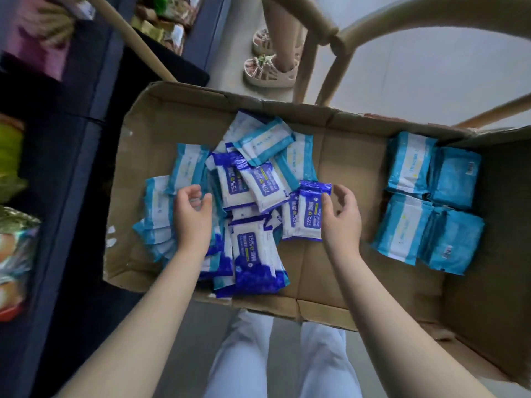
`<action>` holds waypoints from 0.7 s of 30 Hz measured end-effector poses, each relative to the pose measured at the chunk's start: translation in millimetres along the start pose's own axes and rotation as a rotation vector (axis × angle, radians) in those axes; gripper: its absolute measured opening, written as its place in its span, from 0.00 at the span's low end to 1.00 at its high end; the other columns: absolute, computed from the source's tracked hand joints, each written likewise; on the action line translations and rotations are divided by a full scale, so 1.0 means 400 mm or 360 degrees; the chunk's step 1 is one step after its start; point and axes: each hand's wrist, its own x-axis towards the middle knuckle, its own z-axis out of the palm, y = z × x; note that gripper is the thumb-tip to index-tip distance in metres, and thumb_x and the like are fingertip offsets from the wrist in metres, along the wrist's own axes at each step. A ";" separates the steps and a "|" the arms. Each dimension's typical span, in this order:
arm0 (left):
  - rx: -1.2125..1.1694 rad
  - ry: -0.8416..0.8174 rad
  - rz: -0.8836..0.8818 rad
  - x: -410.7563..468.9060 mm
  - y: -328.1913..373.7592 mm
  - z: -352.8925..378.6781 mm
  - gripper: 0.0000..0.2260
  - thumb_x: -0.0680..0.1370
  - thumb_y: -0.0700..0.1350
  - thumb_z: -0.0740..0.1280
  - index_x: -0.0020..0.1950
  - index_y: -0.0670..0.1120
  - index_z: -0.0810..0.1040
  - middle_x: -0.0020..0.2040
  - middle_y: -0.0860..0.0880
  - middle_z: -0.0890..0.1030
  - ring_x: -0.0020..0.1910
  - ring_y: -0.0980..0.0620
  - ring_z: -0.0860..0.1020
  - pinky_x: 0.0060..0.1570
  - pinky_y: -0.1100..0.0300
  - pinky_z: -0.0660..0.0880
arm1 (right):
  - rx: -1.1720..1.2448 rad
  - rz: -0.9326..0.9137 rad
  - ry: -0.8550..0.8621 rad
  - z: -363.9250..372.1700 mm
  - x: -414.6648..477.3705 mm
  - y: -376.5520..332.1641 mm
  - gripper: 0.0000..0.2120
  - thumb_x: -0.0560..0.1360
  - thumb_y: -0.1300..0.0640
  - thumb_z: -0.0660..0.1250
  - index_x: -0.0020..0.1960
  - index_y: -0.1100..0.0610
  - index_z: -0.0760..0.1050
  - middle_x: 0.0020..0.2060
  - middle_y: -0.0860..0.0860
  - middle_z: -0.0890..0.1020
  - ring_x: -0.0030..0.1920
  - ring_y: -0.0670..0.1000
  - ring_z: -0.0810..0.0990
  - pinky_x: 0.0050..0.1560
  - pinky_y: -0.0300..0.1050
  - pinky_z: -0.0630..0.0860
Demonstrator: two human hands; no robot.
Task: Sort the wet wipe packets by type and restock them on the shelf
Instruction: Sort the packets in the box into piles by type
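While both bare arms reached down into the open brown cardboard box (344, 156), the left hand (191, 208) hovered at about 9 o'clock of the box's middle. Its fingers were loosely curled above the loose heap of dark blue and light blue wet wipe packets (253, 191), and it gripped nothing that could be seen. The right hand (342, 214), at 3 o'clock of that heap, held a dark blue and white plastic packet marked 75% (309, 216) by its right edge, with the thumb on the front and the fingers curled behind. This packet's length ran from 12 to 6 o'clock, and it touched the heap's edge. Well apart, against the box wall at 3 o'clock, lay four neat stacks of light blue and white packets (428, 202), two showing printed fronts and two plain backs, with bare cardboard between them and the heap. Beyond the box at 12 o'clock rose a pale wooden chair frame (307, 67), and just beside it stood feet in beige sandals (267, 70). At 9 o'clock ran a dark blue shelf (71, 168) holding blurred colourful goods.
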 end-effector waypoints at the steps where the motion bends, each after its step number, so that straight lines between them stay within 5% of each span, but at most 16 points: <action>1: 0.0023 0.0030 -0.0024 0.016 -0.017 -0.026 0.11 0.80 0.43 0.66 0.62 0.45 0.73 0.59 0.50 0.75 0.56 0.54 0.75 0.55 0.62 0.71 | 0.0011 -0.0002 -0.0033 0.036 -0.010 -0.013 0.16 0.81 0.54 0.65 0.67 0.57 0.73 0.63 0.51 0.79 0.64 0.51 0.76 0.66 0.51 0.72; 4: 0.0082 0.0087 -0.0112 0.067 -0.083 -0.089 0.14 0.80 0.44 0.66 0.65 0.45 0.73 0.66 0.47 0.74 0.64 0.51 0.73 0.59 0.62 0.69 | 0.0073 0.0071 -0.0207 0.132 -0.051 -0.050 0.10 0.81 0.54 0.65 0.60 0.56 0.77 0.54 0.47 0.82 0.56 0.48 0.80 0.58 0.44 0.76; 8: 0.0050 0.0037 -0.0336 0.137 -0.166 -0.146 0.19 0.78 0.48 0.69 0.68 0.49 0.71 0.69 0.47 0.70 0.67 0.47 0.72 0.64 0.49 0.73 | 0.0007 0.0097 -0.0528 0.240 -0.117 -0.075 0.05 0.81 0.54 0.65 0.52 0.53 0.78 0.48 0.48 0.84 0.50 0.46 0.82 0.53 0.39 0.77; 11: 0.0053 -0.0016 -0.0428 0.172 -0.189 -0.167 0.25 0.77 0.46 0.71 0.71 0.43 0.68 0.70 0.44 0.70 0.67 0.48 0.71 0.62 0.58 0.69 | -0.0149 0.0033 -0.0623 0.306 -0.156 -0.088 0.04 0.80 0.54 0.66 0.50 0.52 0.80 0.43 0.46 0.84 0.46 0.45 0.81 0.49 0.35 0.75; 15: 0.0146 0.0014 -0.0494 0.207 -0.195 -0.170 0.27 0.77 0.48 0.71 0.72 0.42 0.67 0.69 0.45 0.67 0.64 0.48 0.71 0.57 0.61 0.67 | -0.0353 0.0073 -0.0726 0.372 -0.182 -0.102 0.11 0.77 0.49 0.69 0.54 0.55 0.81 0.46 0.49 0.85 0.48 0.48 0.82 0.50 0.42 0.76; 21: 0.0152 0.0008 -0.0626 0.259 -0.218 -0.165 0.23 0.73 0.46 0.75 0.65 0.44 0.74 0.61 0.44 0.77 0.57 0.44 0.79 0.58 0.45 0.77 | -0.0625 0.0056 -0.0866 0.425 -0.191 -0.091 0.17 0.75 0.47 0.72 0.61 0.52 0.77 0.54 0.49 0.80 0.53 0.51 0.78 0.49 0.47 0.75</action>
